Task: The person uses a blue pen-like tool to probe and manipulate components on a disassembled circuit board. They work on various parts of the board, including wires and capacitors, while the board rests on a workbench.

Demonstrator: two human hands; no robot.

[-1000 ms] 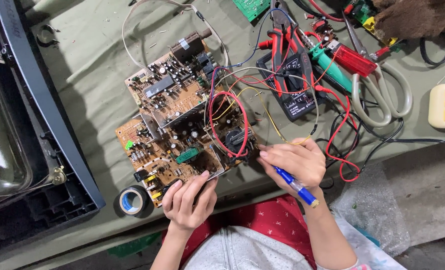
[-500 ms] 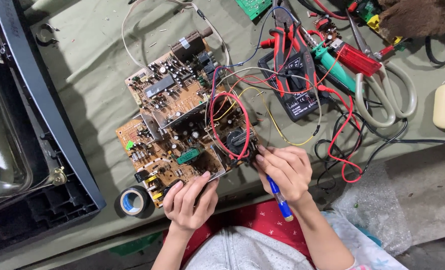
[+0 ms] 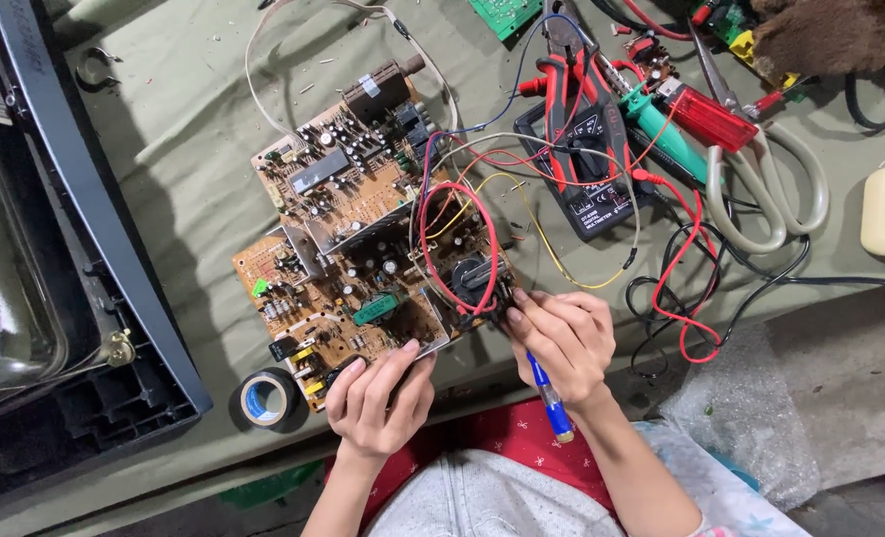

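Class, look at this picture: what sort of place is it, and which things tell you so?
Probably an electronics repair bench. A bare circuit board lies on the cloth-covered table, with a multimeter and its leads beside it, and a soldering iron and an opened television casing nearby.

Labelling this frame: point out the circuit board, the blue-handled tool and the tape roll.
circuit board (image 3: 348, 214): head view, upper middle of its component side.
blue-handled tool (image 3: 552, 408): head view, blue handle below the right hand (image 3: 560, 338).
tape roll (image 3: 266, 398): head view, its black outer ring, beside the left hand (image 3: 378, 403).
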